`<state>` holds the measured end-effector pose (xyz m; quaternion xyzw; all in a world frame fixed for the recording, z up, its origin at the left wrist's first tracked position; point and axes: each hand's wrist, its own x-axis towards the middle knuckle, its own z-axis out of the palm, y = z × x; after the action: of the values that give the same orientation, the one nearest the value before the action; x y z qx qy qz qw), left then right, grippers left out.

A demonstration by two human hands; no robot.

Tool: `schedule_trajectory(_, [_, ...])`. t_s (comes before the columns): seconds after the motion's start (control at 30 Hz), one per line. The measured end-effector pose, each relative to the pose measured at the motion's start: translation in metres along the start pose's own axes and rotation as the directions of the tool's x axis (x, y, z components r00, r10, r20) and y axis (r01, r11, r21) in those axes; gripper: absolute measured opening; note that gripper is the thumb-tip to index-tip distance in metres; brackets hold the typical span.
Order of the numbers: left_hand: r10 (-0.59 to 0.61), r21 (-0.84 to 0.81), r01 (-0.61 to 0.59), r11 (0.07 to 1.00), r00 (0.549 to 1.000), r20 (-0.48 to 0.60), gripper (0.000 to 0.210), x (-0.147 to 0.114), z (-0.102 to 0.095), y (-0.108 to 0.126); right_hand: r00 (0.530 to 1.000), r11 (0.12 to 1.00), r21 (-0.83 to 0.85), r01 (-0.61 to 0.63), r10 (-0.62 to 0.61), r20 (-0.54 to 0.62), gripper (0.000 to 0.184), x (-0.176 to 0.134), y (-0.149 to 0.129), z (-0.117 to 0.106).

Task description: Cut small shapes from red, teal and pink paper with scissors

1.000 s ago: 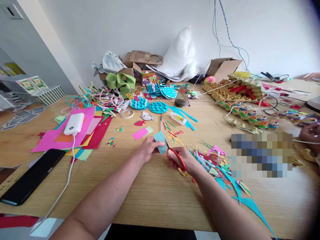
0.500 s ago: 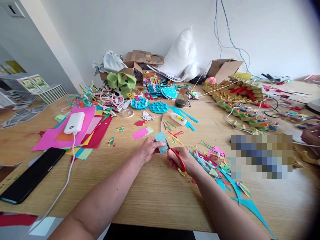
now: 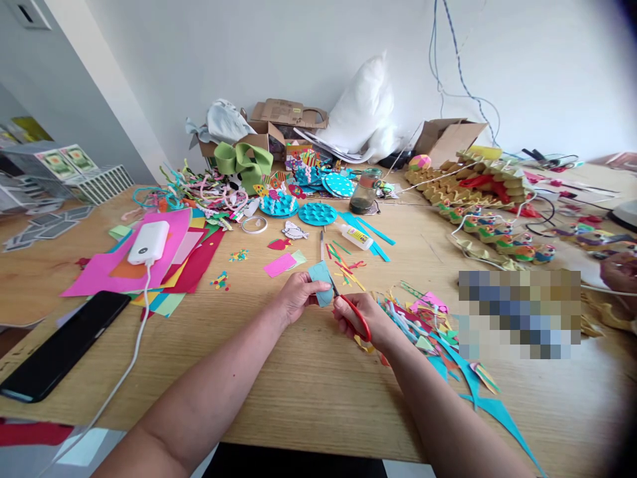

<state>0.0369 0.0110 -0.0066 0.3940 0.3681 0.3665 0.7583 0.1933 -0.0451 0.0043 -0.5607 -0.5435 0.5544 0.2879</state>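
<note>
Thumb and fingers of the person's left hand (image 3: 300, 297) are clamped on a small blue paper (image 3: 319, 271) near the middle of the table (image 3: 298, 378). Just beside it I see dark blades at the right edge of this paper; they belong to the red-handled scissors (image 3: 359, 317), gripped firmly by the right hand (image 3: 374, 313). Further right, many colourful scraps (image 3: 405, 320) lie in a loose heap, then longer blue pieces (image 3: 505, 418).
</note>
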Motion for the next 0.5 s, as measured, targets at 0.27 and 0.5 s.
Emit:
schedule_trajectory(0.27, [-0.017, -0.014, 0.017, 1.0, 1.0, -0.003, 0.032, -0.0012, 0.0016, 0.0006, 1.0, 1.0, 0.002, -0.005, 0.005, -0.003, 0.047, -0.002, -0.0044, 0.0016])
schedule_trajectory(0.5, [-0.015, -0.014, 0.015, 1.0, 1.0, -0.017, 0.033, -0.0008, 0.0023, -0.0003, 1.0, 1.0, -0.001, -0.023, 0.023, -0.021, 0.049, -0.003, -0.0057, 0.0016])
